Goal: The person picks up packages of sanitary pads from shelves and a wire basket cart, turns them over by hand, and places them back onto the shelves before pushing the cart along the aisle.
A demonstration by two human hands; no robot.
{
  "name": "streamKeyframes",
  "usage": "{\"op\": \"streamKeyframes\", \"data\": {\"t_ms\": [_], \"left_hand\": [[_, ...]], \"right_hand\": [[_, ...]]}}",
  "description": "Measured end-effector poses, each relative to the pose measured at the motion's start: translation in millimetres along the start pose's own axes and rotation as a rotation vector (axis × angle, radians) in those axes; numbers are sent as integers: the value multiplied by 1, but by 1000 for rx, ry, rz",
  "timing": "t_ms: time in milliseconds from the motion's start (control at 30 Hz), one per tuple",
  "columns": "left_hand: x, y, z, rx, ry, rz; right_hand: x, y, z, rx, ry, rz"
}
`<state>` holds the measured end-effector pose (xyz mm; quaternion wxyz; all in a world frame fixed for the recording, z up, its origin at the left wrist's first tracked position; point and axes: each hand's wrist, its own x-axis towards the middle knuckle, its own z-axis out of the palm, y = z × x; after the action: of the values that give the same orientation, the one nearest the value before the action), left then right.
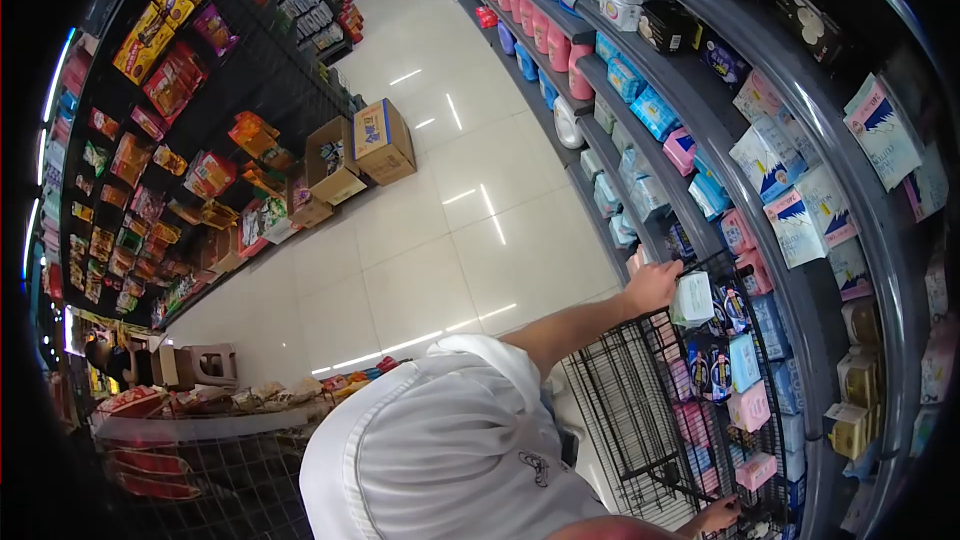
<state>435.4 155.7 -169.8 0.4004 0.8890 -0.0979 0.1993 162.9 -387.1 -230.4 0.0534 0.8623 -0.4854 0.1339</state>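
A black wire shopping cart (625,405) stands against the shelf on the right. My left hand (652,285) is closed on the cart's upper corner, beside a white and pale green pack (693,298). Low in the view, my right hand (715,517) is closed around the cart's near edge, partly cut off by the frame. Between the hands I see a light blue pack (744,364), a pink pack (749,407) and a smaller pink pack (757,471). Through the wire it is hard to tell which packs lie in the cart and which on the shelf.
Shelves (745,155) of packaged paper goods and bottles curve along the right. A tiled aisle (430,220) runs away, with cardboard boxes (383,143) beside a snack rack (160,160). Behind me is a wire bin (240,450) of bagged goods.
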Motion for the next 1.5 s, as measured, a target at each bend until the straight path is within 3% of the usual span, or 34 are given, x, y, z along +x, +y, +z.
{"op": "streamKeyframes", "data": {"t_ms": [400, 500, 567, 667, 733, 800, 833, 900, 933, 1100, 1500], "left_hand": [[1, -1, 6, 42, -26, -42], [-1, -4, 7, 95, -2, -25], [0, -4, 7, 81, -36, -63], [0, -17, 18, 134, -43, -109], [-2, -23, 18, 160, -78, -110], [-2, -21, 13, 156, -94, -93], [-1, -19, 11, 217, -37, -7], [2, -22, 14, 333, -100, -94], [2, -24, 13, 296, -55, -44], [2, -15, 8, 288, -28, -39], [3, -7, 7, 353, 14, -11]], "right_hand": [[7, 11, 30, -169, 68, 21], [-1, -7, -4, -156, -119, 61], [5, 13, 35, -170, 7, 40], [-17, -2, 0, 0, -10, -44], [-13, 26, 43, 118, 94, -152], [-18, 13, 34, 202, 14, -33], [-25, 15, 46, 192, 192, -114], [-35, -12, -6, 341, 141, -51], [-32, -6, 15, 509, 175, -9], [-41, -38, -63, 349, 125, 29], [-38, -44, -63, 329, 51, 26]]}}
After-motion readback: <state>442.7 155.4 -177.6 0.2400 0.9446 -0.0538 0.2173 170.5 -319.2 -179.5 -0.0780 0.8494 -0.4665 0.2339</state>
